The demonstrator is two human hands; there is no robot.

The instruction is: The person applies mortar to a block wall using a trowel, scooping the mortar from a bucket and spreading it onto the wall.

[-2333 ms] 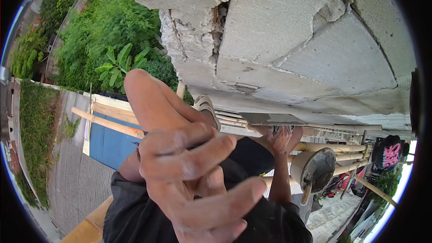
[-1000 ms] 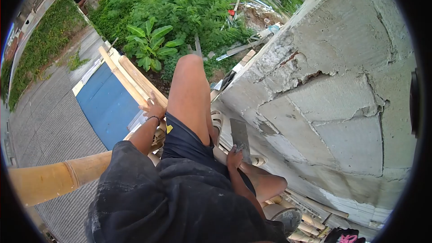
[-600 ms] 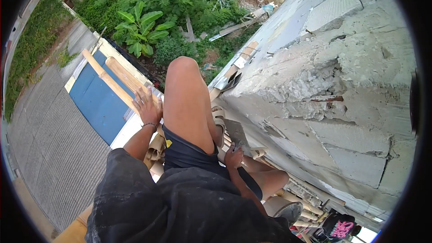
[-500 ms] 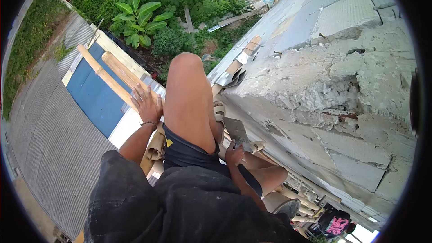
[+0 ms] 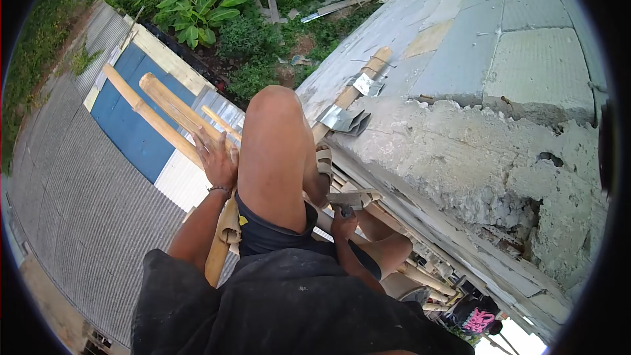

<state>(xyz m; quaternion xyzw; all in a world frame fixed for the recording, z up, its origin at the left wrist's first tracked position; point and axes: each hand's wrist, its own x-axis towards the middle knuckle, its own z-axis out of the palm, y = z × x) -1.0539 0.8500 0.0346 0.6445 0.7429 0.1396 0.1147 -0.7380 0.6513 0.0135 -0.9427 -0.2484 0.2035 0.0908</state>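
Observation:
My left hand [image 5: 219, 163] lies with fingers spread on the end part of a thick bamboo pole [image 5: 174, 106], beside my raised knee [image 5: 273, 138]. A second, thinner bamboo pole [image 5: 148, 113] runs alongside it, further left. My right hand [image 5: 344, 225] is closed round the dark handle of a trowel [image 5: 350, 199], low between my legs. The trowel's grey metal blade is seen nearly edge-on, close to my sandalled foot [image 5: 324, 161]. Part of the handle is hidden by my fingers.
A rough concrete and block wall [image 5: 473, 151] rises on the right, with bent sheet metal [image 5: 348, 120] and a wooden batten [image 5: 376, 62] at its edge. Left and below are a corrugated roof [image 5: 98, 217] and greenery [image 5: 246, 46]. Another person [image 5: 476, 319] is at lower right.
My view has shifted, so more of the wall's top shows. The trowel blade has turned from facing me to nearly edge-on. My left hand stays on the bamboo.

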